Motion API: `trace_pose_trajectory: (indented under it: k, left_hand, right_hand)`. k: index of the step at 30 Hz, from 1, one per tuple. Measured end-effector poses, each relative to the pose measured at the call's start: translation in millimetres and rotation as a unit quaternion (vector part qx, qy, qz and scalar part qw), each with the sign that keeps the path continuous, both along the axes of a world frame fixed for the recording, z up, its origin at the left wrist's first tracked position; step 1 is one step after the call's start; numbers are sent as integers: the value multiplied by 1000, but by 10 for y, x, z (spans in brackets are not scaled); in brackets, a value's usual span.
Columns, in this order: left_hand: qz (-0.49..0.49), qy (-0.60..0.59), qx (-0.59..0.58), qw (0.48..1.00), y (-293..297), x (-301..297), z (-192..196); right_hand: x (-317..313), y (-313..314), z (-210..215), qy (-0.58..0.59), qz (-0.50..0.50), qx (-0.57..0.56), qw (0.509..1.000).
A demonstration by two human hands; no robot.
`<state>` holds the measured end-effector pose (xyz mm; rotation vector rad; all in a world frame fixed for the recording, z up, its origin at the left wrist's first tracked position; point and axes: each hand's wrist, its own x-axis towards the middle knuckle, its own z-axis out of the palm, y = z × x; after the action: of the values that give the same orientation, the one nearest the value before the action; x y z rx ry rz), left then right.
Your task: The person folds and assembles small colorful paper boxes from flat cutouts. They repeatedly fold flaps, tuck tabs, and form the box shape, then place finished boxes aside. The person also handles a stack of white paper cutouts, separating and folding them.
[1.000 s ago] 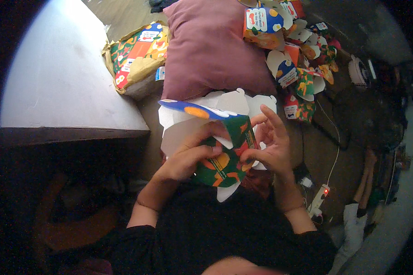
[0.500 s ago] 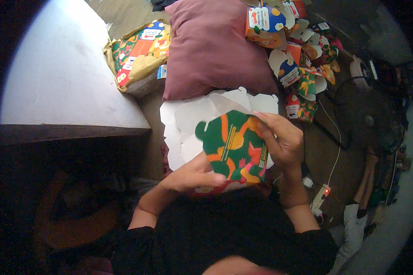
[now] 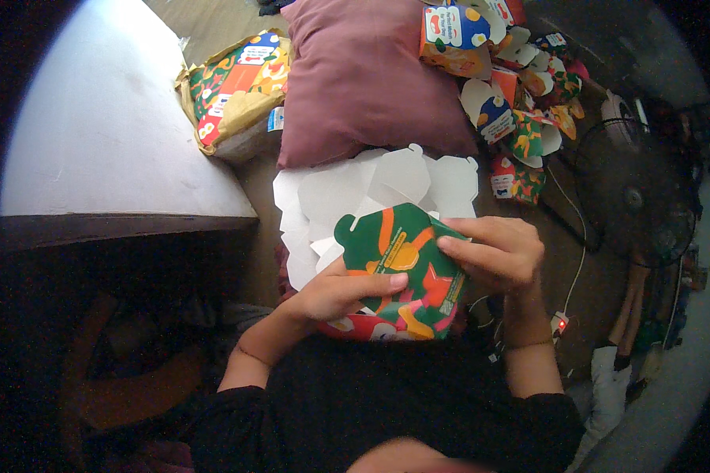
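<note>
- At 12 o'clock from the hands, the white carton blanks (image 3: pixel 386 185) fill the floor up to the mauve cushion (image 3: pixel 363 79).
- At 10 o'clock the table (image 3: pixel 110 142) edge blocks passage.
- At 2 o'clock folded cartons (image 3: pixel 521 118) crowd the floor; a fan (image 3: pixel 635 197) stands beyond.
- A strip of bare floor (image 3: pixel 256 189) lies between the table and the blanks.

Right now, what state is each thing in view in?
Green printed carton: partly folded, held in both hands.
Left hand: fingers gripping the carton's lower edge.
Right hand: fingers pressing its right side.
White carton blanks: flat, unfolded, stacked.
Folded cartons: piled loosely on the floor.
Pink pillow: lying flat.
Wrapped bundle of blanks: wrapper torn open.
Fan: cannot tell if running.
</note>
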<state>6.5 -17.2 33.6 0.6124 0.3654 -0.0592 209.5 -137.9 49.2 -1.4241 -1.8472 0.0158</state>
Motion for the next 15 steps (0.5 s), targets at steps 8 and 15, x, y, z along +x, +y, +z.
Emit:
trace_pose_trajectory:
  k: [8,15]
  left_hand:
    - [-3,-41,247,968,19,28,-9]
    - [-4,-233,171,957,69,288,-267]
  right_hand:
    - [-149,-75,-201,409,-46,-145,900]
    - [-191,-40,-259,513,-60,5,856]
